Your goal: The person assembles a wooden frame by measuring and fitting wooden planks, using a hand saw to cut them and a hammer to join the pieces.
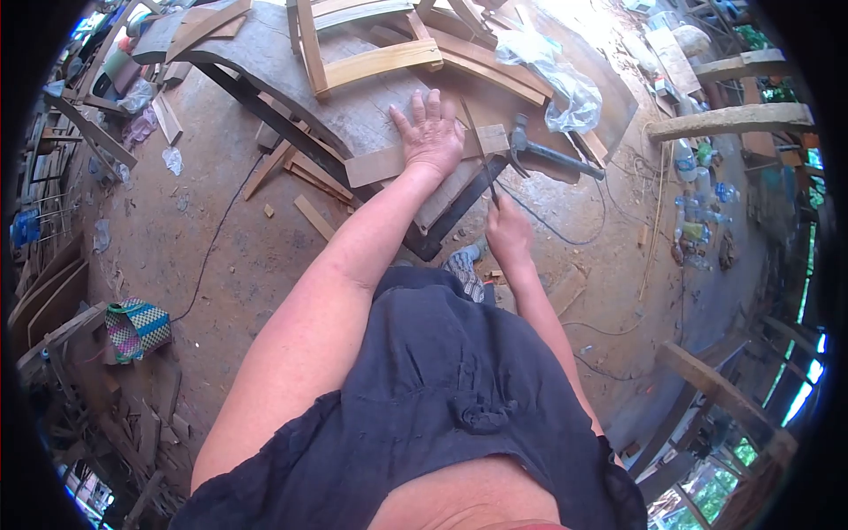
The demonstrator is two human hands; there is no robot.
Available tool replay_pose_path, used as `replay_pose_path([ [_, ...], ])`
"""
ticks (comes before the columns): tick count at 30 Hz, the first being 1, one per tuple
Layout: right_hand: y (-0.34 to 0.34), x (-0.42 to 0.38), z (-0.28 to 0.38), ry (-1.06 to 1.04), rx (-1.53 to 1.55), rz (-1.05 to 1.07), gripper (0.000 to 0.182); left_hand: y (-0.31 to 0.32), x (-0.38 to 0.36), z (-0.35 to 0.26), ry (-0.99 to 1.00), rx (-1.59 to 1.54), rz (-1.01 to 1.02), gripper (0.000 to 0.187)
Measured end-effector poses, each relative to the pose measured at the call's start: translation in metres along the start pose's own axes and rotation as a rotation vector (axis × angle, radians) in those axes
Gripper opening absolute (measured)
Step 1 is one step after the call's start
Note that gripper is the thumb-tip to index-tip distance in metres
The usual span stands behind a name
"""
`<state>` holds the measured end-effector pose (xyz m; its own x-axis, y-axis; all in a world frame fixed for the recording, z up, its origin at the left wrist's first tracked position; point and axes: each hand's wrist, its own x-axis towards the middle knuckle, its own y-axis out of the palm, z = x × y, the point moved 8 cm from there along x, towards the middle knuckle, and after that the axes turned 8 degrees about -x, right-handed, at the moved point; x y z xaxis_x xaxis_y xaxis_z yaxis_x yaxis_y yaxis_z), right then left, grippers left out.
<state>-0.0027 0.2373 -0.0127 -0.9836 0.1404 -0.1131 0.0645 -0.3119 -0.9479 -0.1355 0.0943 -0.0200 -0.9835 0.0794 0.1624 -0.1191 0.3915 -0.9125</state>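
Observation:
Palm down, my left hand (431, 137) lies with fingers spread on a short wooden board (378, 166) at the corner of the workbench (353, 110). My right hand (510, 231) is closed around the handle end of a thin saw (488, 172), seen nearly edge-on. Its dark blade runs up and away, crossing the board near the right end, just right of my left hand. Right beside that end lies a claw hammer (552, 159), its head toward the board.
Behind my left hand a curved wooden frame (380, 66) rests on the bench. A clear plastic bag (565, 93) lies among wood strips. Offcuts (314, 216) and a cord (216, 234) are on the ground at left; plastic bottles (685, 163) stand at right. A woven basket (137, 329) sits lower left.

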Motion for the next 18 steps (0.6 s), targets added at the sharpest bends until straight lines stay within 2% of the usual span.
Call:
replay_pose_path([
  [3, 0.004, -0.043, -0.020, 0.067, 0.000, 0.098, 0.013, 0.000, 0.004, 0.001, -0.011, -0.003, 0.000, 0.039],
  [6, 0.004, -0.040, -0.020, 0.042, -0.002, 0.088, 0.013, 0.003, -0.002, -0.001, 0.021, -0.033, 0.010, 0.038],
  [8, 0.010, -0.008, -0.009, 0.057, -0.011, 0.092, 0.013, 0.002, 0.001, 0.000, -0.001, 0.003, 0.022, 0.039],
  [11, 0.007, 0.018, 0.002, 0.011, 0.009, -0.027, 0.013, 0.003, 0.002, 0.001, 0.000, 0.009, 0.017, 0.040],
  [14, -0.004, -0.006, -0.001, -0.040, 0.062, -0.025, 0.014, 0.002, 0.002, 0.001, -0.021, 0.014, 0.041, 0.041],
  [16, 0.003, -0.037, -0.019, 0.046, 0.017, 0.070, 0.014, 0.002, 0.006, 0.003, -0.037, 0.018, 0.062, 0.041],
  [18, 0.001, -0.041, -0.026, 0.044, 0.008, 0.076, 0.014, 0.004, 0.004, 0.003, -0.022, 0.016, 0.045, 0.040],
])
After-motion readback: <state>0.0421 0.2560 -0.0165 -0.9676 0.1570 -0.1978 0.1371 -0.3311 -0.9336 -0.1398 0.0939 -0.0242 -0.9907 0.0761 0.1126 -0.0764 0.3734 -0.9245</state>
